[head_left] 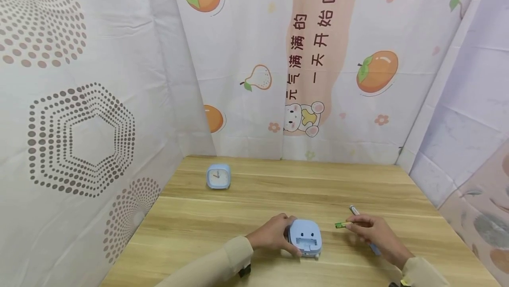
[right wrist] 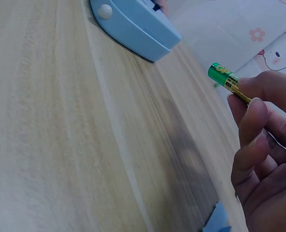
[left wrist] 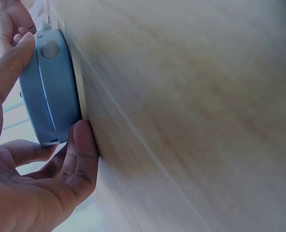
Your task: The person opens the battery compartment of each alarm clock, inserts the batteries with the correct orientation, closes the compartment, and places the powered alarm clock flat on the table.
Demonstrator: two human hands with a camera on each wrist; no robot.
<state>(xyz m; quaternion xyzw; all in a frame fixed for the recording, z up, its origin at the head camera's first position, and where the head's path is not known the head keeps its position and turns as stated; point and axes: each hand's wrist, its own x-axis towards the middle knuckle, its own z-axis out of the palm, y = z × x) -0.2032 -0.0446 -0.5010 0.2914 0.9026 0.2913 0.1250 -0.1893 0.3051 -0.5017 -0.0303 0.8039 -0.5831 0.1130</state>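
Observation:
A light-blue alarm clock (head_left: 304, 229) lies back side up on the table, its battery compartment uncovered beneath two small dark knobs. My left hand (head_left: 274, 234) grips it from the left. In the left wrist view, the thumb lies at one edge of the clock (left wrist: 48, 92) and the other fingers curl at its far end. To the right, my right hand (head_left: 374, 234) pinches a green and gold battery (right wrist: 225, 77) between thumb and fingertips. The battery's green end points toward the clock, with a gap between them.
A second light-blue clock (head_left: 218, 176) stands at the back left, dial facing forward. Partly hidden under my right hand lies a slim stick-like thing with a white tip (head_left: 353, 209) and a blue end (head_left: 374, 249). Patterned curtains (head_left: 246, 114) enclose the wooden table (head_left: 191, 216).

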